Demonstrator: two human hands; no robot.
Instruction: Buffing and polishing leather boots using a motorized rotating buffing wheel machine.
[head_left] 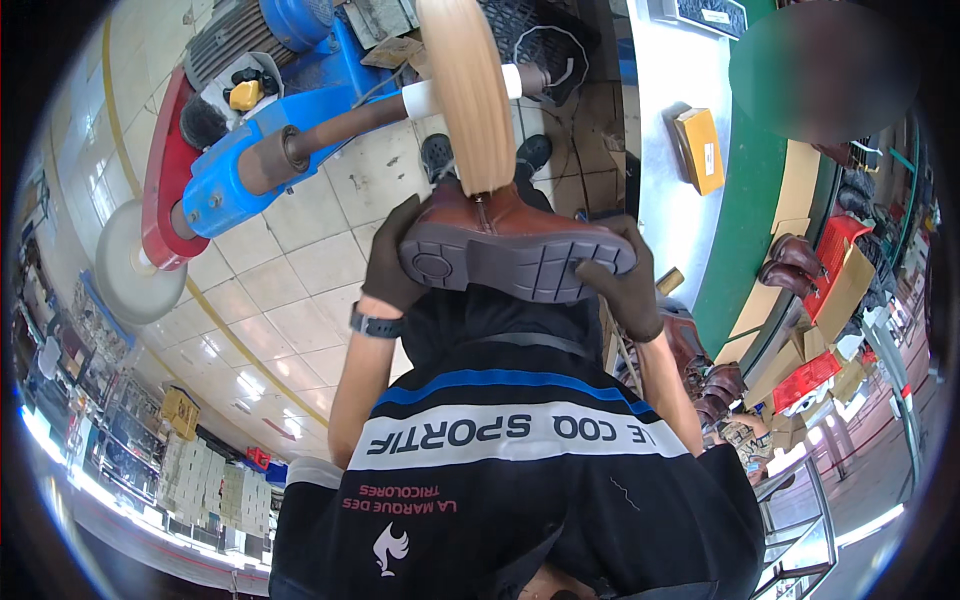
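We hold a brown boot (500, 225) sole-up against the tan buffing wheel (467, 90). The left hand (392, 262), in a dark glove, grips the heel end, fingers wrapped onto the sole (520, 265) and closed on it. The right hand (625, 285), also gloved, grips the toe end, fingers curled over the sole edge and clamped. The wheel meets the boot's upper near the middle, between our hands. The wheel sits on a shaft (350, 120) running from a blue machine (240, 165); a second, pale wheel (125, 265) sits at the shaft's far end.

Nearby: a watch (375, 325) on the left wrist, tiled floor (290, 300), more brown boots (795, 262) on a shelf to the right, a yellow box (700, 150) on the white counter (665, 180).

Risks, as we judge them:
- A spinning wheel could snatch the boot if it catches an edge or seam; our grip is only at the two ends.
- Glove fingertips sit near the wheel; a slip could drag fabric in.
- Dwelling on one spot could scorch or dull the leather.
- Uneven pressure could tilt the boot so that the wheel marks the sole's edge.
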